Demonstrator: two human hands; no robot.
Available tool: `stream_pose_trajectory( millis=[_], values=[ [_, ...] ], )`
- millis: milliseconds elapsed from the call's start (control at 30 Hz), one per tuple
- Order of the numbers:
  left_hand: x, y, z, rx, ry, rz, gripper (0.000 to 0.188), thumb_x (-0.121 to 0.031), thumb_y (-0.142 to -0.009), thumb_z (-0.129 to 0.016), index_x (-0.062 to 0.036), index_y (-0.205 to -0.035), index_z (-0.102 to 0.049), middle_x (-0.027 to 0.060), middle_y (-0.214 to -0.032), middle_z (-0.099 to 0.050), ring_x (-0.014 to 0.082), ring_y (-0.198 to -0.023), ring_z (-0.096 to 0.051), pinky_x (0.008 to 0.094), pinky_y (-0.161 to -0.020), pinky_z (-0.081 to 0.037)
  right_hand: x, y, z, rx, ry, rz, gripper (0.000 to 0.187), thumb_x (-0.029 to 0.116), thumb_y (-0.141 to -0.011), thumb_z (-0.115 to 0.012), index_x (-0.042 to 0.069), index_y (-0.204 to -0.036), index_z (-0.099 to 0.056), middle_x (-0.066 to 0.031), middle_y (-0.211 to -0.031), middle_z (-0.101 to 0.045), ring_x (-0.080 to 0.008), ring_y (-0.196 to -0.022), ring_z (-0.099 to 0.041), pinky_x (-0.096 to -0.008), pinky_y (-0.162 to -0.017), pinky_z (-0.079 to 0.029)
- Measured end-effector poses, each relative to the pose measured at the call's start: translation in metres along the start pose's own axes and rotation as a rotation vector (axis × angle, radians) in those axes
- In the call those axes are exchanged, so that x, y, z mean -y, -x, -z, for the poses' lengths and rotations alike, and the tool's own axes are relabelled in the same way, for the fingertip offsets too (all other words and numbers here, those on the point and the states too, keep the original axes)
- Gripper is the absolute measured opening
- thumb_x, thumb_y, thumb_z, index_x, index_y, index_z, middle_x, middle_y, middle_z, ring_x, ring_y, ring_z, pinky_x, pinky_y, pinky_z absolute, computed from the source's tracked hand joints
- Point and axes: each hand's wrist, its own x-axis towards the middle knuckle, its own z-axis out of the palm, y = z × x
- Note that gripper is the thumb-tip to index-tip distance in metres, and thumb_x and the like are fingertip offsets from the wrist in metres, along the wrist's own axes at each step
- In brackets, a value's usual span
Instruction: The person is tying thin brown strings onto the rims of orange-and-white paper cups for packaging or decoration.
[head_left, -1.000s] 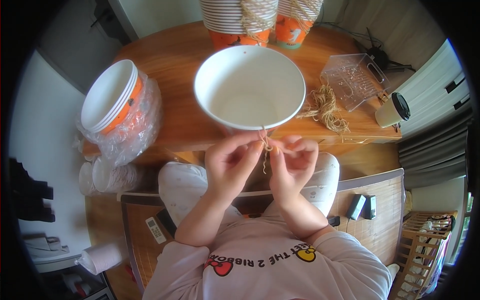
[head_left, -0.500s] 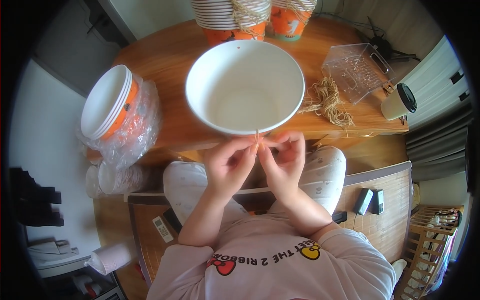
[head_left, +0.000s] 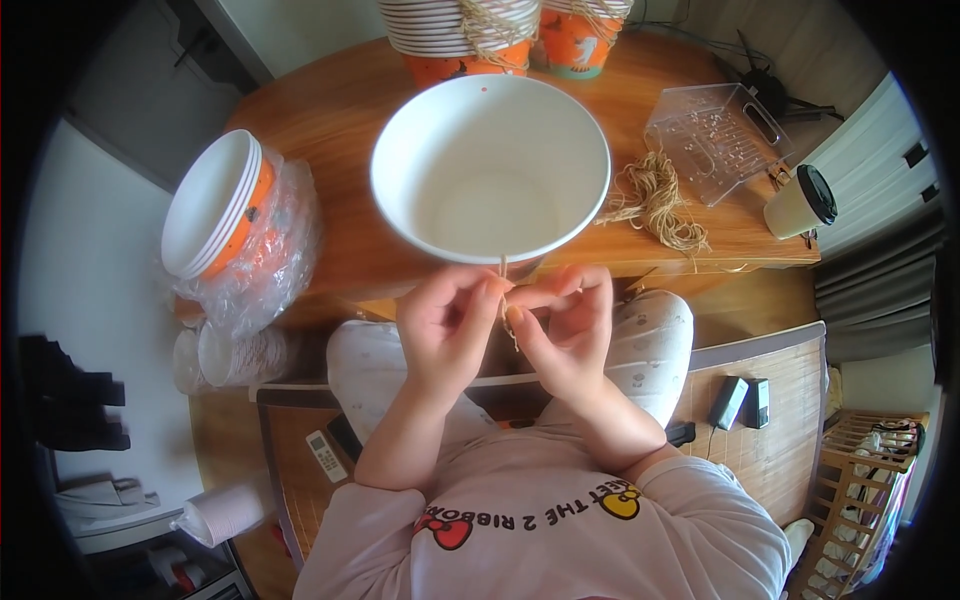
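A large white-lined paper bucket [head_left: 490, 125] stands at the table's front edge, its mouth facing me and a small hole near the far rim. A short piece of twine [head_left: 503, 267] sticks up at the bucket's near rim, and its loose end hangs below my fingertips. My left hand [head_left: 448, 322] pinches the twine between thumb and index finger. My right hand [head_left: 568, 330] is curled close beside it, thumb and index finger on the twine. Any knot there is too small to make out.
Stacked orange paper buckets [head_left: 460, 68] wound with twine stand at the back. A bundle of twine [head_left: 660, 205], a clear plastic tray [head_left: 715, 140] and a lidded cup [head_left: 800, 200] lie to the right. More buckets [head_left: 215, 205] in plastic wrap sit left.
My left hand has shifted slightly left with the twine, and my fingertips have drawn a little apart. More of the twine's lower end shows. The bucket has barely moved.
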Motion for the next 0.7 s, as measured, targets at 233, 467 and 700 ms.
stream_pose_trajectory(
  millis=[233,467,700],
  values=[
    [0.003,0.002,0.008,0.072,0.026,0.048,0.015,-0.011,-0.096,-0.063,0.0042,-0.096,-0.066,0.0056,-0.085,-0.069,0.0075,-0.073,-0.06,0.0217,-0.067,-0.048,0.001,0.001,0.003,0.028,-0.039,-0.002,0.039,-0.009,-0.088,-0.063,0.006,-0.108,-0.033,-0.015,-0.097,-0.069,-0.0192,-0.097,-0.068,-0.0299,-0.086,-0.052],
    [0.006,0.007,0.015,0.162,0.066,0.11,0.013,-0.009,-0.093,-0.066,0.0041,-0.095,-0.068,0.0034,-0.081,-0.068,0.0067,-0.069,-0.06,0.0196,-0.062,-0.045,-0.002,0.012,0.011,0.114,-0.005,-0.009,0.038,-0.007,-0.089,-0.064,0.005,-0.111,-0.036,-0.0135,-0.107,-0.066,-0.0183,-0.104,-0.065,-0.0291,-0.09,-0.048],
    [-0.001,0.004,0.002,0.089,-0.035,0.092,0.011,-0.008,-0.087,-0.074,0.0003,-0.093,-0.072,-0.0066,-0.061,-0.054,-0.0017,-0.052,-0.04,0.0169,-0.048,-0.026,0.007,0.017,0.01,0.05,0.172,0.086,0.032,-0.008,-0.086,-0.066,0.003,-0.108,-0.045,-0.0051,-0.087,-0.06,-0.0168,-0.089,-0.062,-0.0284,-0.083,-0.049]
  ],
)
